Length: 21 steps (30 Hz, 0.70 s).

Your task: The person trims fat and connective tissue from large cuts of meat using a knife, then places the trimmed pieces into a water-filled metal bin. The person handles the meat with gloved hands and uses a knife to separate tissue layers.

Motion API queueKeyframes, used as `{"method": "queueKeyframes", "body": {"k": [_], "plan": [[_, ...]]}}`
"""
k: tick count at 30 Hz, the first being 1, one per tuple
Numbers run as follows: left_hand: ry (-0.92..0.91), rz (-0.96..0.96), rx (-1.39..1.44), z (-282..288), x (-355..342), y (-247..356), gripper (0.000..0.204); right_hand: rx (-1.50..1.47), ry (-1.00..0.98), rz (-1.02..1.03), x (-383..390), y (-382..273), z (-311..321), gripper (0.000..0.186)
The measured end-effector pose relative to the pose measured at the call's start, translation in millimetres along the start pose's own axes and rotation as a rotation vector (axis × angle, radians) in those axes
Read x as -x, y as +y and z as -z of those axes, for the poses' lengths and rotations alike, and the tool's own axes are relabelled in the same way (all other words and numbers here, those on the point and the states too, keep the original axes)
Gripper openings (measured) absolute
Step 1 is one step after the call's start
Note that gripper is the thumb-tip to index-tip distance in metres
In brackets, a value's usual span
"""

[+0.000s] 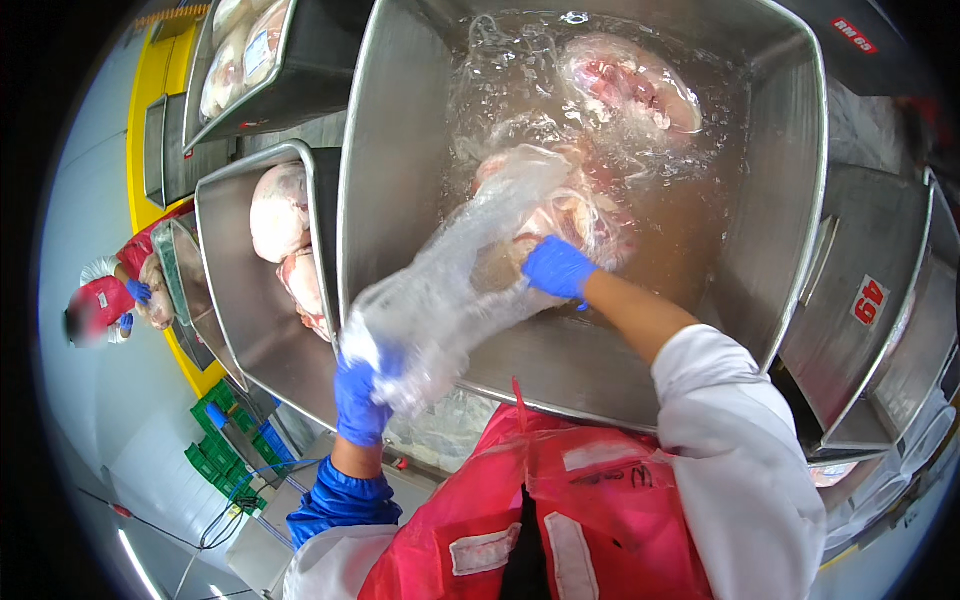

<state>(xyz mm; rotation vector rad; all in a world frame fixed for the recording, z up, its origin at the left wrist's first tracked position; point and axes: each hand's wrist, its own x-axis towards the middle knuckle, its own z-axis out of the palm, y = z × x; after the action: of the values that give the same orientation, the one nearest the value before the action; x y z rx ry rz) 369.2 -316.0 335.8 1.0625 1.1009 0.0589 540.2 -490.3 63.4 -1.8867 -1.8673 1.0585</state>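
Observation:
My left hand [365, 395], in a blue glove, is closed on one end of a long, crumpled clear plastic bag [420, 315] over the front-left edge of a large steel bin [785, 230]. My right hand [560, 268], also gloved, has its fingers curled on the bag beside a piece of raw meat [580, 220], partly wrapped in plastic and lying in murky water. Another meat piece [625, 85] in clear plastic lies toward the back right of the bin, half in the water.
A steel bin [230, 260] with raw meat pieces stands at left, another [205, 120] behind it. More steel bins [840, 270] line the right. A co-worker [105, 305] in red apron handles meat at far left. Green crates [215, 455] and cables sit at lower left.

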Motion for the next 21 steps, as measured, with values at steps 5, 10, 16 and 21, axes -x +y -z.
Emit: {"method": "queueKeyframes", "body": {"k": [5,10,16,21], "plan": [[0.005,-0.132,0.092,11.2,-23.1,4.8,0.055,-0.640,-0.155,-0.582,110.8,-27.6,47.4,0.029],[0.072,-0.108,0.197,8.0,-42.1,8.0,0.041,-0.660,0.241,-0.509,155.3,-97.4,0.2,0.031],[0.064,-0.536,-0.765,5.6,-50.6,59.9,0.036,-1.096,0.520,-0.692,205.7,-112.9,95.9,0.031],[0.124,-0.370,0.241,13.1,-69.8,43.6,0.037,-0.953,0.389,-0.748,213.3,-109.8,99.9,0.032]]}}
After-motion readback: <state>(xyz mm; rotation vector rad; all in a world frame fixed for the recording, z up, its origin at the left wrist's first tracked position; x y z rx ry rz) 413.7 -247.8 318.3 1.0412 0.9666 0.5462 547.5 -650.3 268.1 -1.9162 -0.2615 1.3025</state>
